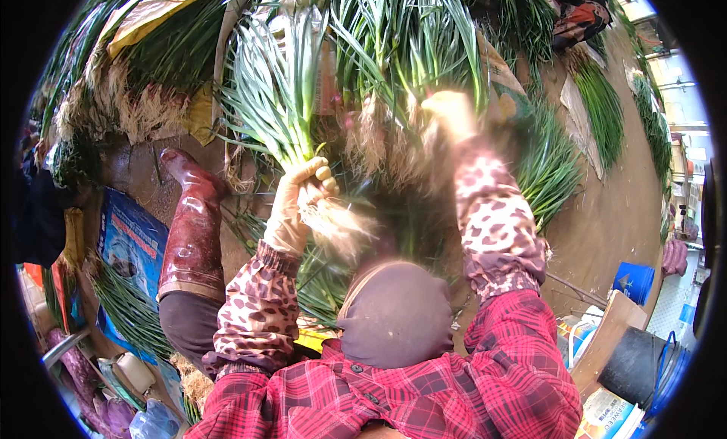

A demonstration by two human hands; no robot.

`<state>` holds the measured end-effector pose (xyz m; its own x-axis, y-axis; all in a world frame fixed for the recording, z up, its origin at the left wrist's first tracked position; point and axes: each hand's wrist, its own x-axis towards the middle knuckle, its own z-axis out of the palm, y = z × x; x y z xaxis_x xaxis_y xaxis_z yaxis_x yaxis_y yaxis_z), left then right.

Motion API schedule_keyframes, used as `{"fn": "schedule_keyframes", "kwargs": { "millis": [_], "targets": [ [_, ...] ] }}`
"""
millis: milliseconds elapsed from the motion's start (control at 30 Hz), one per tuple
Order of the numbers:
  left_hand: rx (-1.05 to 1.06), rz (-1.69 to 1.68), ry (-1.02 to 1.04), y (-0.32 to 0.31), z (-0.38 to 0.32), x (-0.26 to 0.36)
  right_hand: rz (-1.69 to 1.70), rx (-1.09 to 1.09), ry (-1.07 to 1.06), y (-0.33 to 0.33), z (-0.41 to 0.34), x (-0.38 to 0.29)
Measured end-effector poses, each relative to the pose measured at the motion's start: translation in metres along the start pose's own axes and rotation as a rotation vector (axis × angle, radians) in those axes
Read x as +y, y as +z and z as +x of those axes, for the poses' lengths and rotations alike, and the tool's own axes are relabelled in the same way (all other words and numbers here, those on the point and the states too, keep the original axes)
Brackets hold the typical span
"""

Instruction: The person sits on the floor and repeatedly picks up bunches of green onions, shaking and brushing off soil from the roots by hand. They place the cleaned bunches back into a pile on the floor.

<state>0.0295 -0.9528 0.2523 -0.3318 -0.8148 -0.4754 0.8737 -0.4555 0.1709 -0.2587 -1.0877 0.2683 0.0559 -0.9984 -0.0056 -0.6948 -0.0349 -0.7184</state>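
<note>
My gloved left hand is closed around the lower stems of a bunch of green onions. The green leaves fan upward from the fist, while the pale, stringy roots hang out below it and look blurred. Across from me, a heap of green onions lies with its roots towards me. My gloved right hand is at the near right edge of this heap, beside the stems. Motion blur hides whether its fingers grip a stalk. Leopard-print sleeve covers are on both forearms.
Another onion heap lies far left, near a yellow sack. Loose onions lie right of my right arm. My red boot stands beside a blue printed sheet. A black bucket is at lower right. Dark clothing of another person shows at left.
</note>
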Motion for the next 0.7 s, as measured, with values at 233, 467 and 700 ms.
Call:
{"fn": "schedule_keyframes", "kwargs": {
  "millis": [233, 467, 700],
  "targets": [
    [-0.102, 0.051, -0.047, 0.015, 0.003, -0.003, 0.425, 0.005, 0.123, -0.047, -0.056, -0.001],
    [-0.016, 0.280, -0.027, 0.043, 0.003, -0.018, -0.078, 0.041, -0.506, 0.042, -0.123, -0.066],
    [-0.135, 0.230, -0.100, 0.042, 0.008, -0.021, 0.158, 0.113, -0.338, 0.022, -0.081, -0.101]
  ]
}}
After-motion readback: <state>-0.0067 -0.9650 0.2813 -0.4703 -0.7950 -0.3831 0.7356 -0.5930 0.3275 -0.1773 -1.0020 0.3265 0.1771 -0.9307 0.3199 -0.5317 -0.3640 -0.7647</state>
